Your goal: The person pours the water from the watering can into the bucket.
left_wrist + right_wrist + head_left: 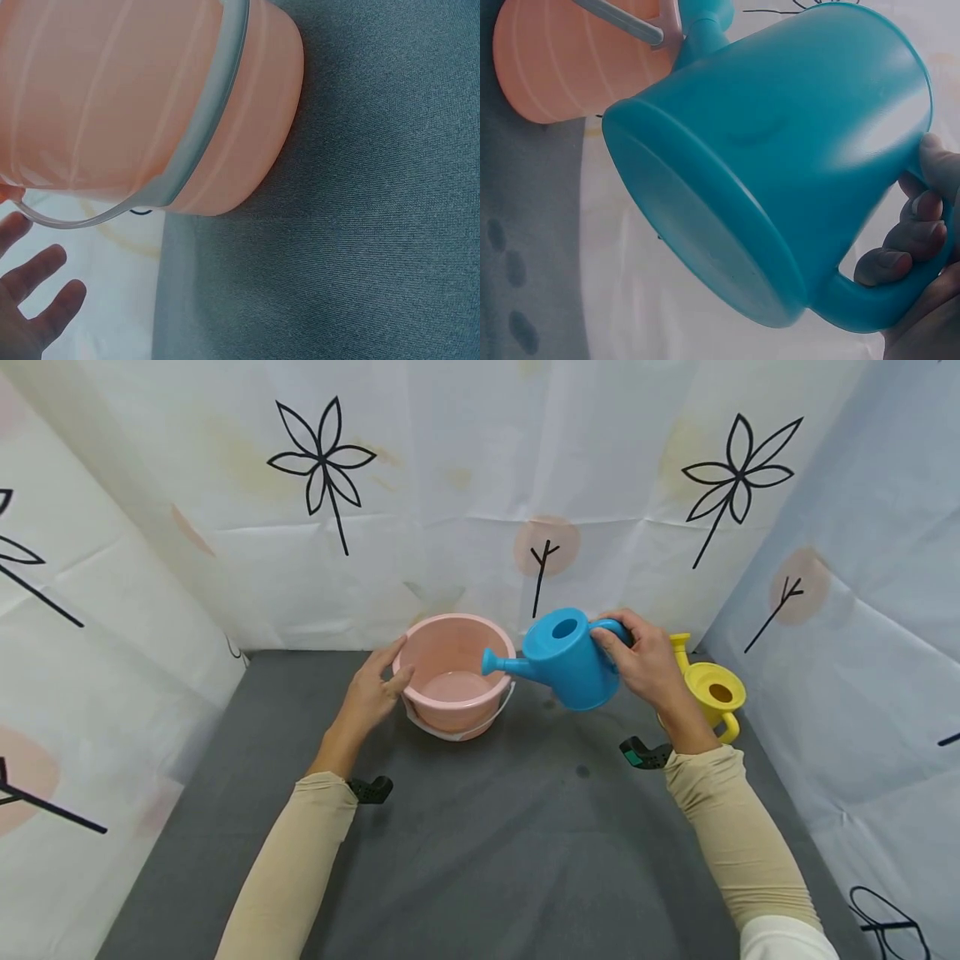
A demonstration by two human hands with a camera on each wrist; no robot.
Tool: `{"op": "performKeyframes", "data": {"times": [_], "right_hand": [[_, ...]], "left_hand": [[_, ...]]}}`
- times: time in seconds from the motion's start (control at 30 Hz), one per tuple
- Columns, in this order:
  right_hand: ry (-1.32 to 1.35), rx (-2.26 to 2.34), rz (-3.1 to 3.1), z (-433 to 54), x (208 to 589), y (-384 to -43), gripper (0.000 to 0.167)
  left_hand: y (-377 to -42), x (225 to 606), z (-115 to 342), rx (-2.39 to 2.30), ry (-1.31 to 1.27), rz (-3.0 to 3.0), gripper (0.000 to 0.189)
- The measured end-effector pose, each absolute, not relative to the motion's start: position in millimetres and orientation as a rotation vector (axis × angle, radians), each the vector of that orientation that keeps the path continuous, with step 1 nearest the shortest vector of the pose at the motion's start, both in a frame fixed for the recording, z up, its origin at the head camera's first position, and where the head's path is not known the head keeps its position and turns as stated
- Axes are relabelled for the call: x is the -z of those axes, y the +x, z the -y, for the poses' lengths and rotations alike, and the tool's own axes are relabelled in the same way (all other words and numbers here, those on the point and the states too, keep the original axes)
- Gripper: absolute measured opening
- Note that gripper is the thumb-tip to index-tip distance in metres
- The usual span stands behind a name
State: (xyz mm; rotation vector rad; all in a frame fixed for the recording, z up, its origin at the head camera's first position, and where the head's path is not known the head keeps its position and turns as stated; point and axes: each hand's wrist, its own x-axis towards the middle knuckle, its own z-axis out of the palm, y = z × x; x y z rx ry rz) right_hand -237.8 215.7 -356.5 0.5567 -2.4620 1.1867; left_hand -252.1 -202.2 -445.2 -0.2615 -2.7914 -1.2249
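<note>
A pink bucket (455,714) stands on the grey cloth, its pale handle (450,737) hanging down in front. My left hand (369,693) holds the bucket's left rim, thumb over the edge; in the left wrist view several fingers (46,262) spread out beside the wall. My right hand (647,660) grips the handle of a blue watering can (573,664), fingers curled round it in the right wrist view. The can (780,157) is raised and tilted towards the bucket, and its spout (498,663) reaches over the bucket's right rim.
A yellow watering can (711,681) stands at the right, behind my right forearm. White printed cloth walls (450,485) enclose the grey surface (495,860) at the back and sides. Dark wrist devices (372,790) sit at both wrists.
</note>
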Motion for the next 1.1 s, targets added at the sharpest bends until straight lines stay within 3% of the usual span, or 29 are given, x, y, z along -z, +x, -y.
{"op": "performKeyframes", "data": {"times": [1.1], "right_hand": [[0.575,-1.179,2.528,-206,337,-241,0.028]], "left_hand": [[-256,448,202,1.222,-0.291,2.784,0.064]]}}
